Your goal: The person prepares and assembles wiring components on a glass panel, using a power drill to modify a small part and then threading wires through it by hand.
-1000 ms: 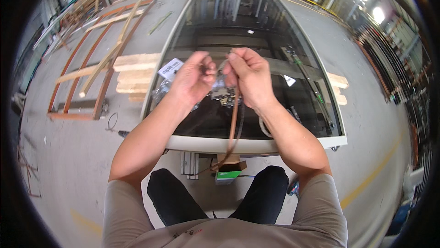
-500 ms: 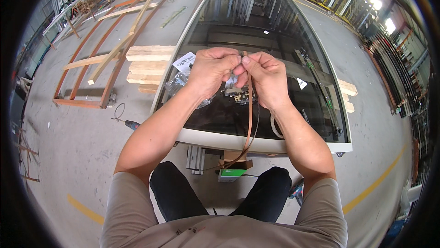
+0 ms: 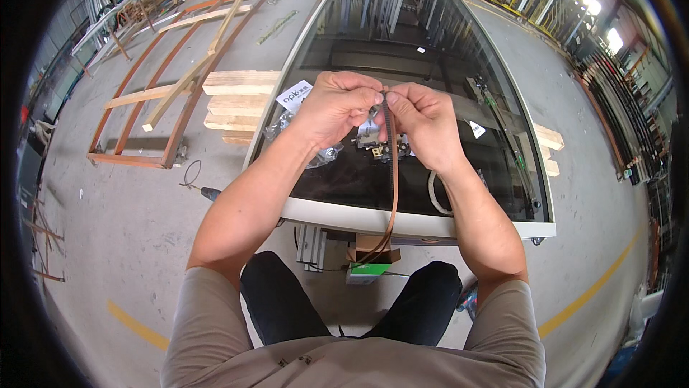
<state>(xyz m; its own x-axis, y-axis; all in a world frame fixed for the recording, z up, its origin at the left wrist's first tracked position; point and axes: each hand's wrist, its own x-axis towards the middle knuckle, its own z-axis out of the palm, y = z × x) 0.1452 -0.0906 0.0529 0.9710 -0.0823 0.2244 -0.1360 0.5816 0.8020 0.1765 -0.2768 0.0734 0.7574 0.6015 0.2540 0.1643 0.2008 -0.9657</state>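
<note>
The right hand (image 3: 427, 119) pinches the upper end of a thin brown-and-black strip (image 3: 395, 198) between thumb and fingers; the left hand's (image 3: 341, 105) bunched fingertips meet it there (whether they grip it, I cannot tell). The strip hangs over the tabletop's (image 3: 323, 191) near edge toward an open box (image 3: 368, 271). It looks light and limp, liable to twist, so the flat end suits a fingertip hold.

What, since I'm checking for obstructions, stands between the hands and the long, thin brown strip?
Nothing visible: the right hand pinches the long, thin brown strip near its upper end. The left hand is close beside it; contact there is unclear.
</note>
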